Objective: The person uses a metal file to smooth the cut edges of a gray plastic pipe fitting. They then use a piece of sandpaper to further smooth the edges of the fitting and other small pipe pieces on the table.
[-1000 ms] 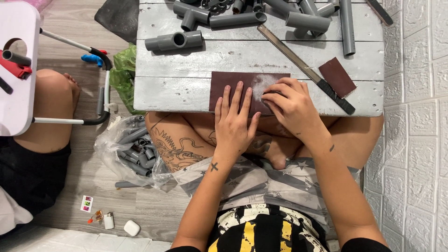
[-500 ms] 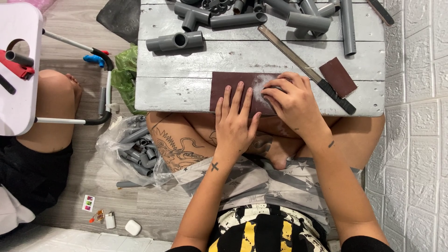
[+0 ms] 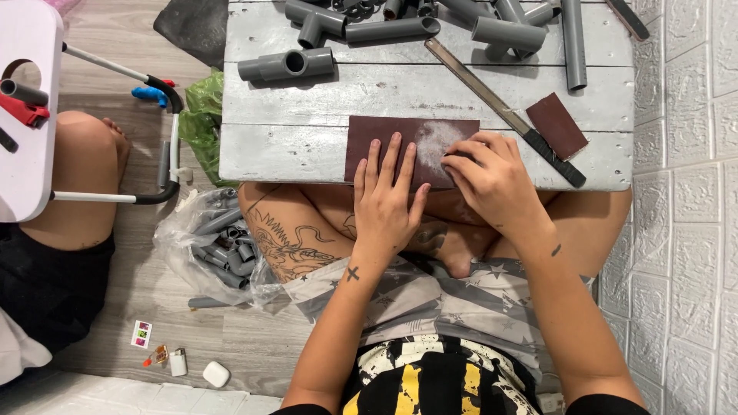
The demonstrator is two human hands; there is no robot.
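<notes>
My left hand (image 3: 388, 201) lies flat, fingers spread, pinning the sandpaper (image 3: 400, 146) at the tabletop's (image 3: 307, 138) near edge. Right hand (image 3: 492, 180) fingers press together on something hidden against the dusty patch.

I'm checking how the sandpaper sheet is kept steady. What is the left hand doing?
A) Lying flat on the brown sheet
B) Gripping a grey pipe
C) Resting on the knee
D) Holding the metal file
A: the left hand lies open, fingers spread, on the brown sandpaper sheet at the table edge.
</notes>
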